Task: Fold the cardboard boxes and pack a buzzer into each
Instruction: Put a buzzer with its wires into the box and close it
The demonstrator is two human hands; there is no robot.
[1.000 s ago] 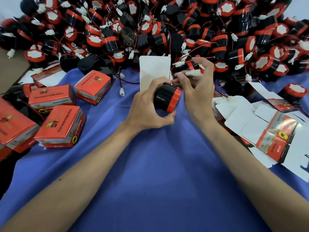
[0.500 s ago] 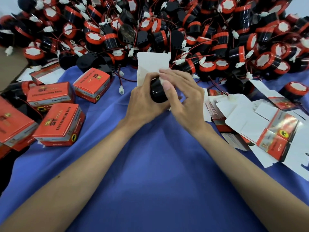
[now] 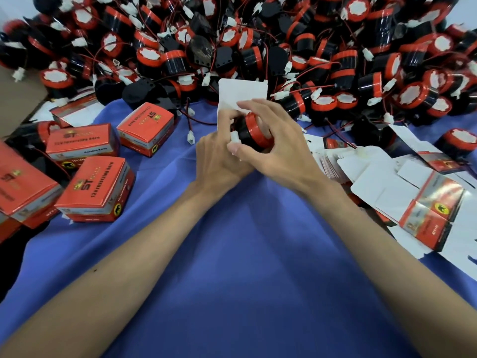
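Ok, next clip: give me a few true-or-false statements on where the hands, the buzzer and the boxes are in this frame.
1. The right hand grips a black buzzer with a red band. True.
2. The closed boxes lie to the person's right. False: they lie to the left, and the flat box blanks lie to the right.
3. The left hand lies flat on the blue cloth. False: it is up at the buzzer, holding it together with the right hand.
4. A white box flap stands up behind the held buzzer. True.
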